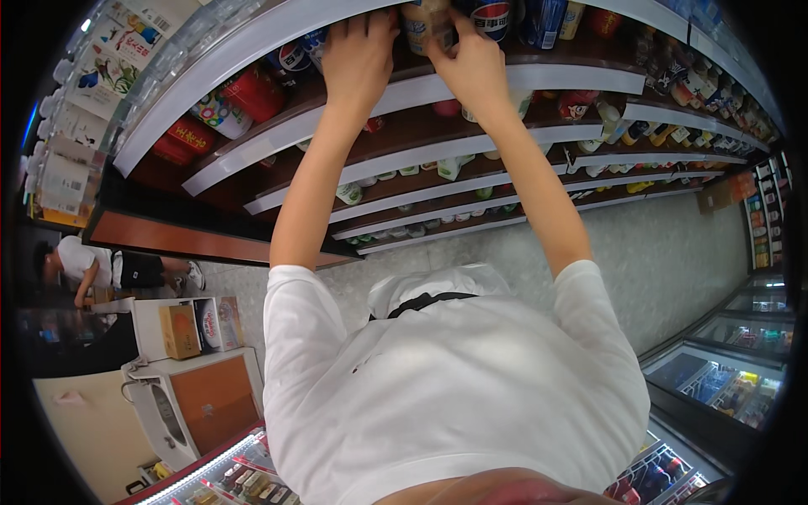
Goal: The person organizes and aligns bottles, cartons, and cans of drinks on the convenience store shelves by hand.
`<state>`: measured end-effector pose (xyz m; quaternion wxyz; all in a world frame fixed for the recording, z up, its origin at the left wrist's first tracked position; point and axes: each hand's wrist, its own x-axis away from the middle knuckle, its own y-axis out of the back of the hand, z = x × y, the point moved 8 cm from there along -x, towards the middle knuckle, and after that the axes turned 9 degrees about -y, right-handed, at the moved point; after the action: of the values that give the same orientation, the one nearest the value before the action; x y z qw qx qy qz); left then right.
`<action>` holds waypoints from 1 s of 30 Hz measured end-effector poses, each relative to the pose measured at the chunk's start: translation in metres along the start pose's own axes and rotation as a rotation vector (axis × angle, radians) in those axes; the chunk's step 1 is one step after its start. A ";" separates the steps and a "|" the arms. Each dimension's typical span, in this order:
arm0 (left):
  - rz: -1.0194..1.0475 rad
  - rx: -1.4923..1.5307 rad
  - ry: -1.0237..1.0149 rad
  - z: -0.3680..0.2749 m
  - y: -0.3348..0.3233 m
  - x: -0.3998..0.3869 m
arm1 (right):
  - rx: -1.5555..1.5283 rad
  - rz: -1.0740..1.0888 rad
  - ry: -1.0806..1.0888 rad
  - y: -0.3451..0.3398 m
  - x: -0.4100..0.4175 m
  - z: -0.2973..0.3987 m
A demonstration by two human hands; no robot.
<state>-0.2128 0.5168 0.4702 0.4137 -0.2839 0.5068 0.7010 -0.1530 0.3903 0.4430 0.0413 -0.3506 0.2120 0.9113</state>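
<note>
Both my hands reach up onto a high shelf of a store rack. My right hand has its thumb and fingers around the side of a beige drink container. Just left of it, my left hand extends over the shelf with its back towards me. Its fingertips are partly hidden, so whether they hold anything cannot be made out. A blue patterned can stands beside the left hand, and a dark blue Pepsi can stands beyond the right. White edging runs along the shelf below my hands.
Red cans line the shelf at left, and several bottles fill shelves at right. Glass-topped chest coolers stand at lower right. Another person bends beside a counter at far left. A cardboard box sits near a sink.
</note>
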 end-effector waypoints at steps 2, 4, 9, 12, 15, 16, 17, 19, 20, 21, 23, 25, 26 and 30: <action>-0.049 0.067 0.039 0.003 0.013 0.011 | -0.024 0.011 -0.001 -0.002 -0.001 -0.003; -0.209 0.105 -0.013 0.002 0.035 0.020 | -0.047 0.022 -0.007 -0.006 -0.004 -0.008; -0.303 0.171 -0.001 0.010 0.058 0.030 | -0.029 0.173 0.032 -0.040 -0.014 -0.005; -0.298 0.204 0.014 0.017 0.059 0.030 | -0.223 0.337 0.009 -0.069 -0.020 -0.001; -0.259 0.232 0.063 0.023 0.052 0.025 | -0.208 0.314 0.038 -0.081 -0.029 -0.005; -0.232 0.228 0.075 0.024 0.050 0.022 | -0.304 0.279 0.027 -0.079 -0.033 -0.010; -0.239 0.225 0.085 0.025 0.049 0.021 | -0.323 0.216 -0.005 -0.074 -0.035 -0.018; -0.216 0.179 0.074 0.026 0.045 0.021 | -0.195 0.103 -0.033 -0.054 -0.033 -0.010; -0.286 0.155 0.024 0.026 0.045 0.019 | -0.254 0.037 0.020 -0.048 -0.035 -0.006; -0.297 0.153 0.045 0.025 0.046 0.015 | -0.242 0.051 0.036 -0.047 -0.036 -0.005; -0.135 0.158 0.037 0.020 0.034 0.005 | -0.176 -0.078 0.145 -0.036 -0.037 0.004; -0.141 0.086 0.046 0.016 0.036 -0.002 | -0.163 0.022 0.082 -0.041 -0.041 0.014; 0.065 0.228 0.180 0.022 0.025 -0.007 | -0.159 0.106 -0.001 -0.048 -0.043 0.013; -0.233 0.007 -0.115 0.006 0.042 -0.002 | -0.107 0.152 0.173 -0.081 -0.067 -0.001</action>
<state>-0.2481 0.5157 0.4941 0.5216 -0.2987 0.4481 0.6617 -0.0846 0.4682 0.4575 -0.0649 -0.4124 0.1917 0.8882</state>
